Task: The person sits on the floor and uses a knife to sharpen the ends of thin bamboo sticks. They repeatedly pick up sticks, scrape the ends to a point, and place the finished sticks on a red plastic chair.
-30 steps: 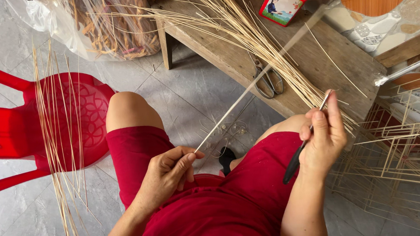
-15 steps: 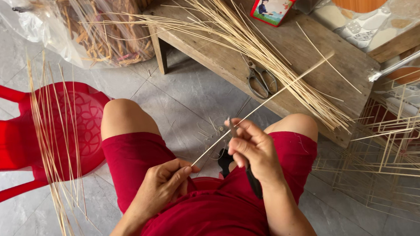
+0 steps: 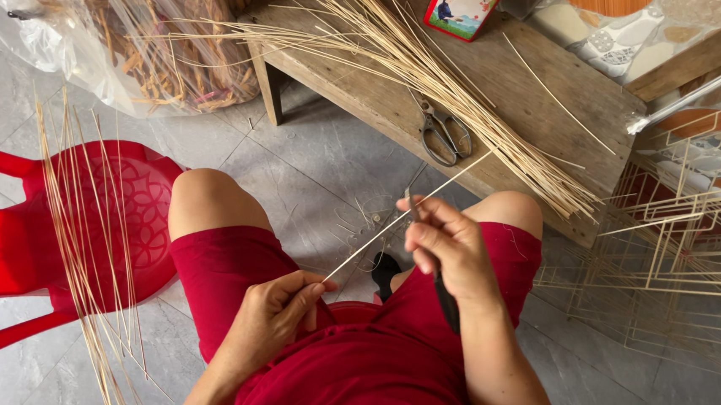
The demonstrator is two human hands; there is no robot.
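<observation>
Head view: the left hand (image 3: 271, 314) pinches the near end of a thin stick (image 3: 404, 216) between thumb and forefinger, low over the lap. The stick slants up and away from that pinch, across the knees, its far tip ending over the bench (image 3: 537, 72). The right hand (image 3: 448, 243) is closed about a dark-handled knife (image 3: 445, 300), the handle pointing down toward the lap; its blade seems to rest on the stick partway up from the left pinch, though the edge itself is hard to make out.

Beyond the right hand a large bundle of sticks (image 3: 418, 63) lies on the bench, beside scissors (image 3: 442, 129). Left of the left hand, another sheaf (image 3: 84, 247) lies across a red chair (image 3: 117, 228).

Judging by this, the one stick is mid-scrape; which pile is finished I cannot tell, and much seems left.
</observation>
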